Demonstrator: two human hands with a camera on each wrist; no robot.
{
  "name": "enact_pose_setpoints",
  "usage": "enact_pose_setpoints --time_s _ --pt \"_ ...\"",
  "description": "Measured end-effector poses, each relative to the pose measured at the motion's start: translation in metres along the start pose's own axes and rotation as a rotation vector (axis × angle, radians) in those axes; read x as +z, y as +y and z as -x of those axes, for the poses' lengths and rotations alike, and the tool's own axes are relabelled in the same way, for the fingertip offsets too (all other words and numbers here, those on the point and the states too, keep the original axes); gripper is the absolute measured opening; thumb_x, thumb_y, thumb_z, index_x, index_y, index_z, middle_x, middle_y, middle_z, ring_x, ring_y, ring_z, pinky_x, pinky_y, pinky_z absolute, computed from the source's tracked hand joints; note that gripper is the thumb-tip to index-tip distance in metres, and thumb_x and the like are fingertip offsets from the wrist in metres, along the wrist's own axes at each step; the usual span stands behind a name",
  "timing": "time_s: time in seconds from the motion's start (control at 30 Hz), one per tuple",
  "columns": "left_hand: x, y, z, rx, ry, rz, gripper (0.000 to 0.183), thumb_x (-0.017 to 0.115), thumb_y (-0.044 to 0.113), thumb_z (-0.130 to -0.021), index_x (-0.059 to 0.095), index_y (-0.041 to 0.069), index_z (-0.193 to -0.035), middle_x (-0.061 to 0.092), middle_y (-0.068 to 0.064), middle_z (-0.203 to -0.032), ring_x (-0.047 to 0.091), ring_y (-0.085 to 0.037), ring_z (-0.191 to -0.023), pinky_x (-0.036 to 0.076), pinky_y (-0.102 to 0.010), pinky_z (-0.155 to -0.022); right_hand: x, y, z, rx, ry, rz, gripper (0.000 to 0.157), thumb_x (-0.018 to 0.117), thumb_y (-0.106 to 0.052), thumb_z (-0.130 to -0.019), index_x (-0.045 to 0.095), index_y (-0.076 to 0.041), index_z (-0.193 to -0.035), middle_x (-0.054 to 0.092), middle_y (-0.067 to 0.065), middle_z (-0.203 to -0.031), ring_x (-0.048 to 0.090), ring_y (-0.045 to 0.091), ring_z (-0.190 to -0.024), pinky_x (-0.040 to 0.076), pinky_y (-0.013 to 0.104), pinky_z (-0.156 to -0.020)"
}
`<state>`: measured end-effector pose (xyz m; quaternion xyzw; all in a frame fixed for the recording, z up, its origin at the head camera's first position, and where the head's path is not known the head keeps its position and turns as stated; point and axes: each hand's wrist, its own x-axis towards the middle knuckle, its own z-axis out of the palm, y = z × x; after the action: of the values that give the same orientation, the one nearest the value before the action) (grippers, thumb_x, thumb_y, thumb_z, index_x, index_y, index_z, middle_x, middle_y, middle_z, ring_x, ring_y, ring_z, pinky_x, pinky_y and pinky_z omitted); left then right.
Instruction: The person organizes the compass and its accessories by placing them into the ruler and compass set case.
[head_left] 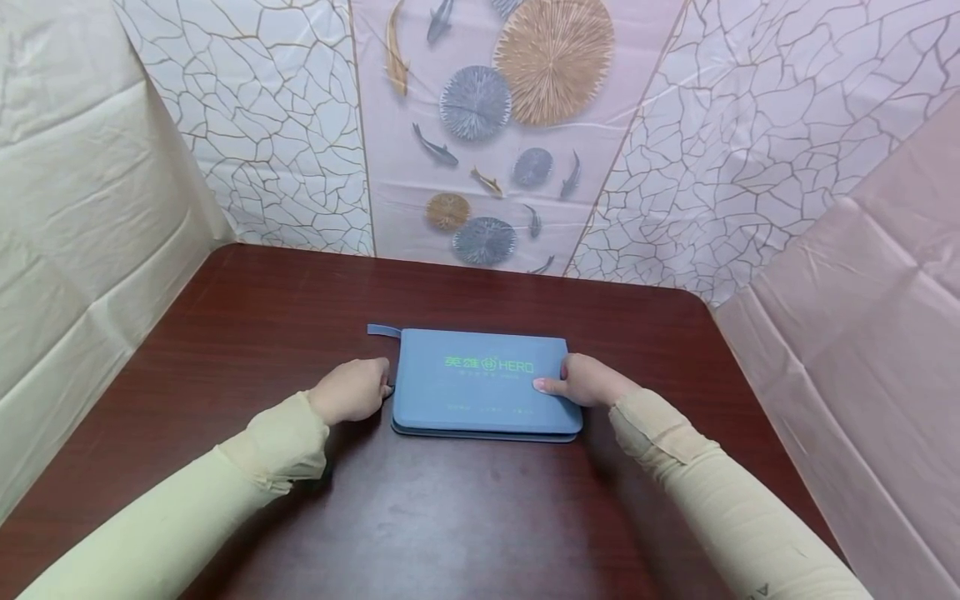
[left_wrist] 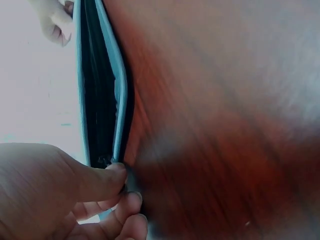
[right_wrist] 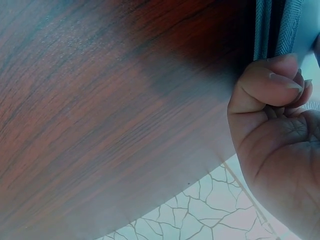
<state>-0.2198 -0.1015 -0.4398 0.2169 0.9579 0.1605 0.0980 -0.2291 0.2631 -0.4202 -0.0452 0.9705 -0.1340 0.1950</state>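
Note:
A blue zippered case (head_left: 480, 396) with green "HERO" lettering lies flat on the dark wooden table. At its left side, my left hand (head_left: 352, 390) pinches the small dark zipper pull between thumb and fingers. In the left wrist view the case's edge (left_wrist: 120, 85) gapes, its zipper undone along the near side, with a dark interior showing. My right hand (head_left: 590, 380) grips the right end, thumb on the cover and fingers at the side. The right wrist view shows that hand (right_wrist: 277, 130) curled against the case's zipped border (right_wrist: 290, 25).
A blue fabric tab (head_left: 384, 331) sticks out from the case's far left corner. Patterned sheeting (head_left: 285, 125) hangs behind the table (head_left: 300, 308), and plain pale sheets (head_left: 67, 208) flank it on both sides.

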Motion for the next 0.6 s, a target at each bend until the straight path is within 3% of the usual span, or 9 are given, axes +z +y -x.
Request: enact_pose_setpoints --time_s 0.13,0.27,0.47,0.6 --pt "0.001 -0.007 -0.008 0.043 0.051 0.041 0.025 0.063 0.007 -0.09 0.048 0.008 -0.069 0.048 -0.002 -0.062 0.048 -0.017 -0.058 0.043 -0.032 -0.06 0.001 0.0 -0.002 0.0 -0.01 0.016 0.05 0.063 -0.052 -0.089 0.056 -0.006 -0.071 0.045 0.003 -0.06 0.046 0.018 -0.055 0.037 0.03 -0.053" --pt "0.001 -0.011 -0.016 0.05 0.044 0.076 0.025 0.062 0.006 -0.09 0.048 0.008 -0.069 0.048 -0.003 -0.063 0.048 -0.017 -0.058 0.042 -0.032 -0.06 0.001 -0.002 -0.004 -0.003 -0.032 0.051 0.051 0.06 -0.05 -0.091 0.059 -0.007 -0.064 0.041 0.0 -0.055 0.045 0.016 -0.052 0.038 0.029 -0.054" --pt "-0.007 -0.018 -0.024 0.053 -0.056 0.077 0.023 0.062 0.01 -0.092 0.049 0.008 -0.073 0.051 -0.004 -0.066 0.049 -0.017 -0.06 0.041 -0.031 -0.061 -0.001 -0.008 -0.005 0.004 -0.09 0.099 0.051 0.055 -0.05 -0.094 0.066 -0.005 -0.072 0.044 0.0 -0.057 0.051 0.016 -0.057 0.042 0.031 -0.063" --pt "-0.01 -0.024 -0.032 0.05 -0.122 0.091 0.023 0.061 0.014 -0.094 0.05 0.009 -0.074 0.051 -0.004 -0.066 0.049 -0.017 -0.06 0.04 -0.031 -0.061 0.002 -0.011 -0.001 0.003 -0.04 0.128 0.054 0.053 -0.05 -0.094 0.069 0.001 -0.083 0.049 0.004 -0.062 0.054 0.021 -0.065 0.044 0.035 -0.071"
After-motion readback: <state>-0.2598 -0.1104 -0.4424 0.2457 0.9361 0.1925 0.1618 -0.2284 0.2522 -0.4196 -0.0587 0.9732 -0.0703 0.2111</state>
